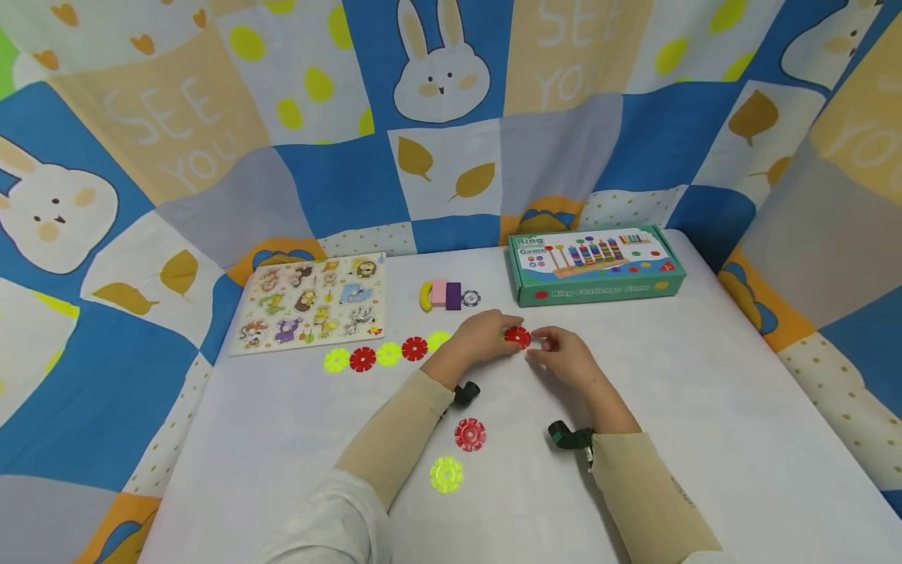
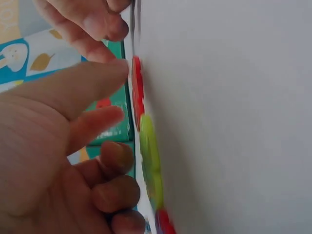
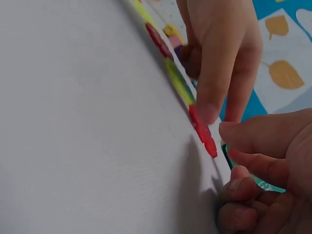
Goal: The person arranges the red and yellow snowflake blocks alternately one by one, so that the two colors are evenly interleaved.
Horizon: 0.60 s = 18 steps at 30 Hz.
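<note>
A red notched plastic disc (image 1: 517, 338) lies flat on the table between my two hands. My left hand (image 1: 485, 338) is over its left side, thumb and index finger apart at its near and far edges; in the right wrist view the left thumb (image 3: 210, 109) overlaps the disc. My right hand (image 1: 567, 359) is close to the disc's right edge, thumb and index finger apart, other fingers curled. Leftward runs a row of alternating discs, including a yellow-green disc (image 1: 388, 354) and a red disc (image 1: 414, 348). My left hand hides part of the row in the head view.
Nearer me lie a loose red disc (image 1: 470, 435) and a yellow-green disc (image 1: 447, 475). An animal puzzle board (image 1: 310, 301) sits back left, a green ring game box (image 1: 599, 270) back right. Between them are a toy banana (image 1: 426, 297), a pink block (image 1: 438, 293) and a purple block (image 1: 454, 297).
</note>
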Available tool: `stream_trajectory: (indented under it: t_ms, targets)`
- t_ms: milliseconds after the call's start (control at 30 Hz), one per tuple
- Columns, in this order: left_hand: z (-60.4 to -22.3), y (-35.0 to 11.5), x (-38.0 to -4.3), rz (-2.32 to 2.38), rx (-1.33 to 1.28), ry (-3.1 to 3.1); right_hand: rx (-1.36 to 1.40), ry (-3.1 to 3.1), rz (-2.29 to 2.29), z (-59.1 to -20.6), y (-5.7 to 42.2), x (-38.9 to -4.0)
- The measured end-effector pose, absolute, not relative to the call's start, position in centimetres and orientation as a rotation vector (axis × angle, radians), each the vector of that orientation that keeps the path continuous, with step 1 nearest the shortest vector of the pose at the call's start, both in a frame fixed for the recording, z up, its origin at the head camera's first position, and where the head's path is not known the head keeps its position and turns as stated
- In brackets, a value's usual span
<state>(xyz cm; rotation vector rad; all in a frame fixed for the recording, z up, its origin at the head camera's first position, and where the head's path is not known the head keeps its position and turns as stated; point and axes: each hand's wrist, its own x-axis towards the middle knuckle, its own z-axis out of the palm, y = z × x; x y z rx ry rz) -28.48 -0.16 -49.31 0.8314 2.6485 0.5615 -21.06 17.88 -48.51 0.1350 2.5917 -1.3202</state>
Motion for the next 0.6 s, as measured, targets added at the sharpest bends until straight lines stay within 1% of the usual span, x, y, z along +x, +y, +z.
stream_trajectory:
  t_ms: [167,300,467,600]
  targets:
    - [-49.5,0.2,-28.6,0.570,0.857,2.628,-0.012,2.588,-1.361,-47.9,16.5,-18.2]
    - [-49.6,0.0,-28.5,0.602,0.846,2.625,-0.215,2.538,-1.354,-47.5,14.1,-15.5]
    - [-49.7,-0.2,-28.3,0.609,0.857,2.621,-0.534,2.461,-1.180,-47.3,10.4,-12.4]
    - [-49.6,-0.2,-28.4,0.594,0.854,2.617,-0.750,2.502,-0.906,-47.5,7.6,-11.0]
